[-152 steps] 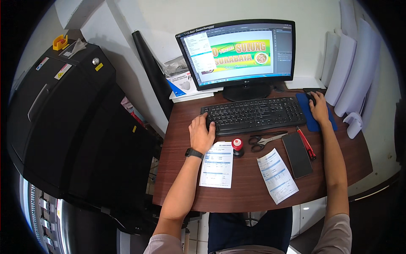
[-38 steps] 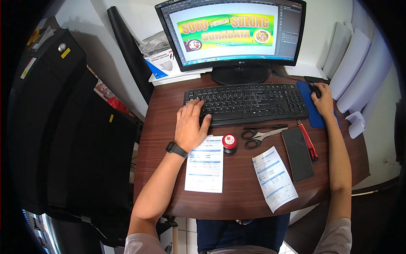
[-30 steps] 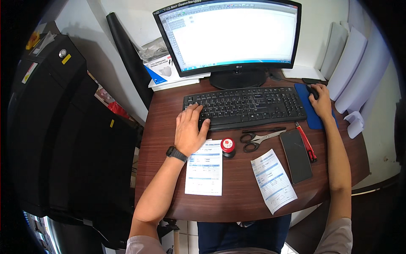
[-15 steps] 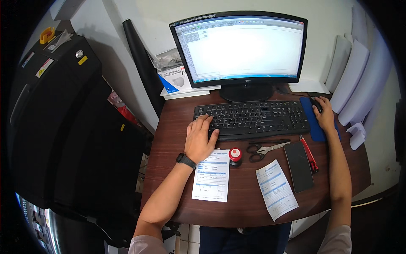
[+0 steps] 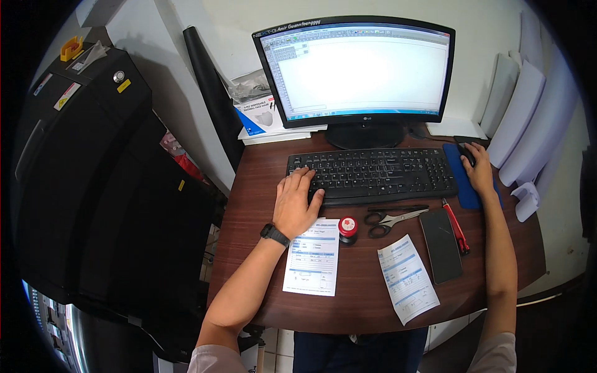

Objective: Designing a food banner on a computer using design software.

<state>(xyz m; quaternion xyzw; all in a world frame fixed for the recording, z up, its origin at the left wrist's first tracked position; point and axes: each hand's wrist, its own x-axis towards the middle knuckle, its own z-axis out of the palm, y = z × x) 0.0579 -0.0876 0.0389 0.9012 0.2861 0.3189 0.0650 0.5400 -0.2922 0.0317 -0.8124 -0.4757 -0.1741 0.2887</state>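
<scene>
My left hand (image 5: 295,203) rests with fingers spread over the left end of a black keyboard (image 5: 373,174). A dark watch (image 5: 274,234) is on that wrist, just above a printed form (image 5: 311,264). At the keyboard's right, my right hand (image 5: 477,166) is wrapped over a black computer mouse (image 5: 465,154) on a blue mouse pad (image 5: 463,186). Beyond the keyboard stands a lit monitor (image 5: 360,74) showing a mostly white program window with toolbars.
In front of the keyboard lie a red-topped stamp (image 5: 347,227), scissors (image 5: 395,219), a dark phone (image 5: 441,245), a red cutter (image 5: 457,227) and a second form (image 5: 407,280). White paper rolls (image 5: 528,124) lean at right; a black machine (image 5: 106,186) fills the left.
The whole view has shifted very slightly. Both hands stay in the same places on the keyboard and mouse.
</scene>
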